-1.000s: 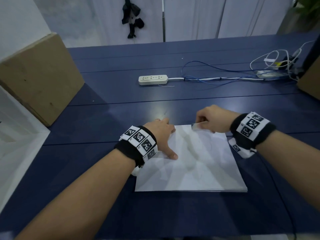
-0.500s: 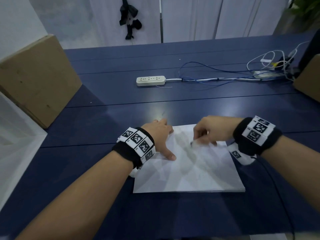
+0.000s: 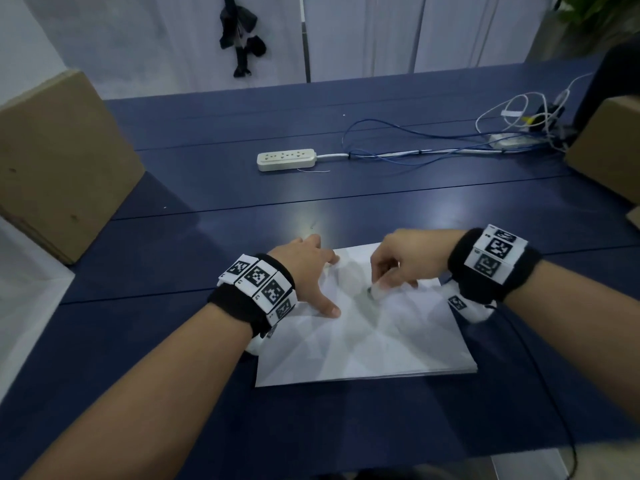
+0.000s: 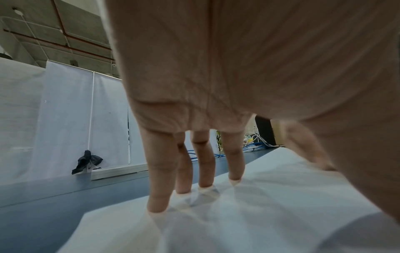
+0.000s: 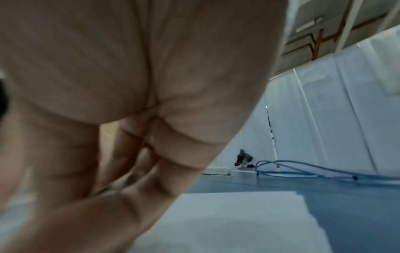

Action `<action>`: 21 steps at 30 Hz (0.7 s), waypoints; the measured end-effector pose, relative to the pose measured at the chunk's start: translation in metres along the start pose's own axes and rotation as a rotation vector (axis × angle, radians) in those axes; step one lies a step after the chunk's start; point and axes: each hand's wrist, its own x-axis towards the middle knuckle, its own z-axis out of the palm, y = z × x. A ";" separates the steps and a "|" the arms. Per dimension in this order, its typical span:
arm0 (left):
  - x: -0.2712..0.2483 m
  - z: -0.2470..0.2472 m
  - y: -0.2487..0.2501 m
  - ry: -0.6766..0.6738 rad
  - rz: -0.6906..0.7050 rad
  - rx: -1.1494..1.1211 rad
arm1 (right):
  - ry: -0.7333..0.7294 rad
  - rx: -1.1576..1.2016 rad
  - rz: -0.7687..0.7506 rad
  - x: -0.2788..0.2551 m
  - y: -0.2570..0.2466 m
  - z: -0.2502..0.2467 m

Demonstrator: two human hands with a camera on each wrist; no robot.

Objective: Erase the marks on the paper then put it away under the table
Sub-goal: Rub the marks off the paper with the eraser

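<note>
Bare forearms, black wristbands (image 3: 495, 268), white square-coded marker tags (image 3: 258, 277)

Dark blue plank table (image 3: 242, 188) before pale panelled walls (image 3: 381, 29). A black cloth bundle (image 3: 240, 32) hangs on the wall. Cardboard boxes stand at far left (image 3: 59, 161) and far right (image 3: 609, 147). A white power strip (image 3: 286, 160) lies mid-table, near blue cables (image 3: 398, 157) and white cables (image 3: 512, 112).
</note>
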 end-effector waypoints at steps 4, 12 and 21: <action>-0.001 -0.001 0.000 0.004 -0.002 -0.002 | 0.345 -0.109 0.128 0.012 0.007 -0.014; 0.000 0.001 0.000 0.001 -0.009 0.010 | -0.002 -0.019 0.019 -0.003 -0.001 0.002; -0.001 0.000 0.001 -0.005 -0.029 0.011 | -0.094 0.018 -0.048 -0.008 -0.008 0.012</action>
